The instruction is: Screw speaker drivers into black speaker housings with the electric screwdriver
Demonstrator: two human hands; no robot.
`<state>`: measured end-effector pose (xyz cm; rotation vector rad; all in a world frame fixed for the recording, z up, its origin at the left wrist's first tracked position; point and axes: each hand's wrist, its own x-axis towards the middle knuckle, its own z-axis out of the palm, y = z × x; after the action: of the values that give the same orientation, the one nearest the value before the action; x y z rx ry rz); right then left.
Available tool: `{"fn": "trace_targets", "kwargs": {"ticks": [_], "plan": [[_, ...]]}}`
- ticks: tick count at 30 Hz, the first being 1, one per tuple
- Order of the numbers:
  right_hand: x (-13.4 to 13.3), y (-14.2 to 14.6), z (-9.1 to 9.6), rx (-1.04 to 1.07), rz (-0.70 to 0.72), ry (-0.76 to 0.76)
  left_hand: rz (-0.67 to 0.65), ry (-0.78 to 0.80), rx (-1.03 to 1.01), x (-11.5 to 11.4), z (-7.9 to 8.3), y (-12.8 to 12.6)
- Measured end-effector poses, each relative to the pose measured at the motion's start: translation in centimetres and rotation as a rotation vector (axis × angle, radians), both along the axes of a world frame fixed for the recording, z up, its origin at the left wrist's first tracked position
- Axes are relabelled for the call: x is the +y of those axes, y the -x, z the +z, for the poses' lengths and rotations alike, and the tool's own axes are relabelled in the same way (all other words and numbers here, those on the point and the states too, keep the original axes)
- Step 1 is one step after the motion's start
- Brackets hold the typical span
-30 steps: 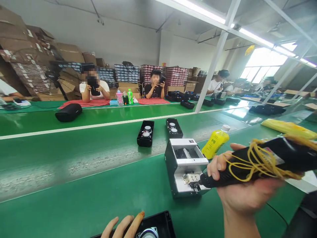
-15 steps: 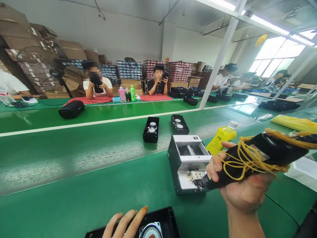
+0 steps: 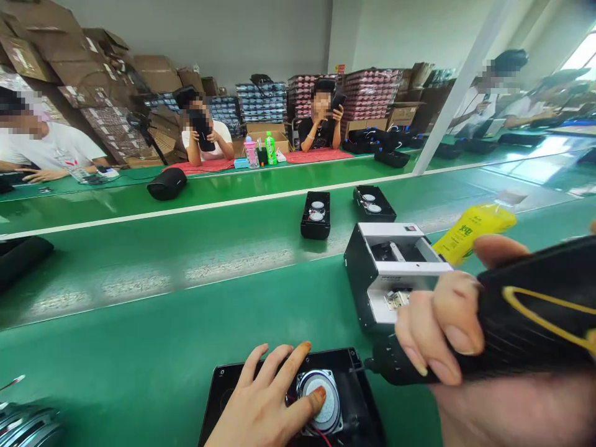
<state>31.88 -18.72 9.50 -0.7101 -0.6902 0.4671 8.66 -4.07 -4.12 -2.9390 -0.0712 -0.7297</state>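
My left hand (image 3: pixel 274 397) lies with its fingers spread over a black speaker housing (image 3: pixel 358 403) at the bottom of the view. Its thumb rests on the round speaker driver (image 3: pixel 321 397) set inside, and red wire shows below. My right hand (image 3: pixel 447 329) is wrapped around a black electric screwdriver (image 3: pixel 521 310) with a yellow cord. The tool tilts, and its tip is by the housing's upper right corner; I cannot tell whether it touches. Behind it stands a white and black screw feeder (image 3: pixel 398 267), its front tray partly hidden by my right hand.
Two open speaker housings (image 3: pixel 315 216) sit on the belt behind the feeder. A yellow bottle (image 3: pixel 475 230) leans beside it. Stacked speaker drivers (image 3: pixel 28 425) are at the lower left, a black casing (image 3: pixel 23 257) above them. Several co-workers (image 3: pixel 321 124) sit across the belt.
My right hand has brought the screwdriver from the feeder's front tray toward the housing's corner. My left thumb shows on the driver. The view has shifted, so more of the housing is visible.
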Motion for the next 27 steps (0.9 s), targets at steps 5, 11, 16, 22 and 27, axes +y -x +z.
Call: {"fn": "trace_targets", "kwargs": {"ticks": [5, 11, 16, 22, 27], "plan": [[2.6, 1.7, -0.3, -0.008, 0.082, -0.02, -0.033, 0.047, 0.097, 0.1, 0.7, 0.6], [4.0, 2.2, -2.4, 0.067, 0.068, 0.062, -0.055, 0.108, 0.191, 0.2, 1.8, 0.8], [4.3, 1.1, -5.0, 0.023, 0.169, 0.125, -0.053, 0.199, 0.255, 0.1, 2.4, 1.1], [4.6, 1.2, -5.6, 0.033, 0.15, 0.162, -0.041, 0.256, 0.275, -0.3, 3.3, 1.1], [5.2, 1.9, -5.0, 0.026, 0.18, 0.102, 0.001, 0.297, 0.324, -0.9, 4.5, 1.0]]}}
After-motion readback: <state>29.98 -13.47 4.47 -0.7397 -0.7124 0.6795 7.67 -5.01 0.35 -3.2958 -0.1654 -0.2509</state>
